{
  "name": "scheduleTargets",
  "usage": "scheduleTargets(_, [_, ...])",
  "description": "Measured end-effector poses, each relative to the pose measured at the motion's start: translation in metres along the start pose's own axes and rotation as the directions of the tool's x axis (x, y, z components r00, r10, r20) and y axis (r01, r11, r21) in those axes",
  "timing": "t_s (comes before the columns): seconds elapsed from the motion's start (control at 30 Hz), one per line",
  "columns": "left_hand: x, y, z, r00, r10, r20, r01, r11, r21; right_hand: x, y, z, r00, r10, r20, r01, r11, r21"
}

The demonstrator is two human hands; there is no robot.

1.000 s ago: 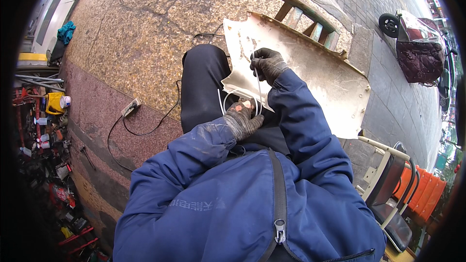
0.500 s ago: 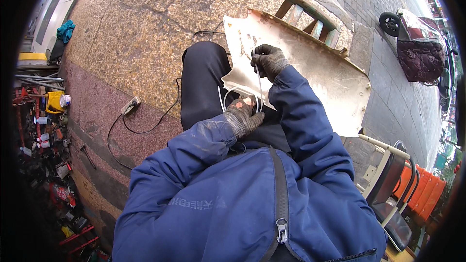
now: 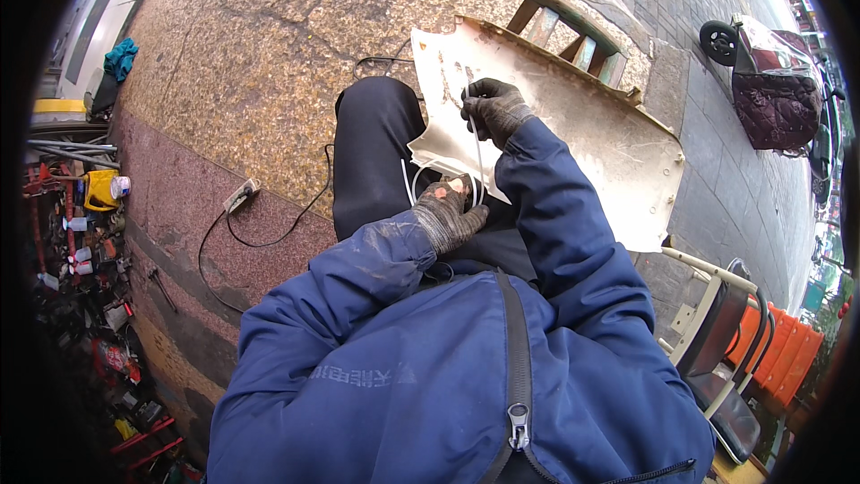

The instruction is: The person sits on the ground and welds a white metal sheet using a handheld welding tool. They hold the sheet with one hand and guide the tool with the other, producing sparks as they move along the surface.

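A thin white plastic strip [image 3: 480,161] runs in a loose loop between my two gloved hands. Low over my lap, my left hand [image 3: 448,215] is closed around the looped part, and a free end sticks up beside it. My right hand [image 3: 494,113] pinches the strip higher up, over a large curved off-white panel [image 3: 591,139]. The panel lies against my legs, with a rough, brownish line of marks near its upper left edge, close to my right fingertips. My fingers hide whether the strip touches the panel.
Behind the panel stands a worn wooden stool [image 3: 573,36]. A socket block [image 3: 240,195] with a black cable lies on the floor to the left. Jumbled tools and parts [image 3: 103,305] line the far left. A chair [image 3: 717,332] and an orange crate [image 3: 788,354] are on the right.
My right hand has shifted very slightly up and to the left with the strip. My left hand and the panel stay almost where they were.
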State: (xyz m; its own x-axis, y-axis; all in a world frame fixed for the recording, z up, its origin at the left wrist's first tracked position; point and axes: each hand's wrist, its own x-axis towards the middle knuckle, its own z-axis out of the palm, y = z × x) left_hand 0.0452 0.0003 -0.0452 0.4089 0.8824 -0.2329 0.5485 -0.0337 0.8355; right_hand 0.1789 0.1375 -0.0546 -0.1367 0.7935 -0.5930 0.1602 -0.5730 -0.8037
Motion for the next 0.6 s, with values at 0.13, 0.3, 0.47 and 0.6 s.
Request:
scheduleTargets(0.13, [0.0013,-0.0034,0.0032,1.000,-0.014,-0.008,0.014,1.000,0.016,0.0040,0.0003,0.0008,1.000,0.001,-0.001,-0.001,1.000,0.012])
scheduleTargets(0.3, [0.0013,-0.0021,0.0012,0.999,-0.045,0.012,0.045,0.999,-0.016,0.0051,0.0013,0.0022,1.000,-0.007,-0.006,0.007,0.999,0.033])
scheduleTargets(0.47, [0.0040,-0.0054,0.0024,0.999,-0.033,0.033,0.036,0.995,-0.092,0.0038,-0.0021,0.0010,1.000,-0.004,0.007,0.003,1.000,0.026])
scheduleTargets(0.6, [0.0059,-0.0040,0.0010,0.997,-0.047,0.061,0.052,0.996,-0.075,0.0038,-0.0038,0.0011,1.000,0.006,0.008,-0.006,0.999,0.039])
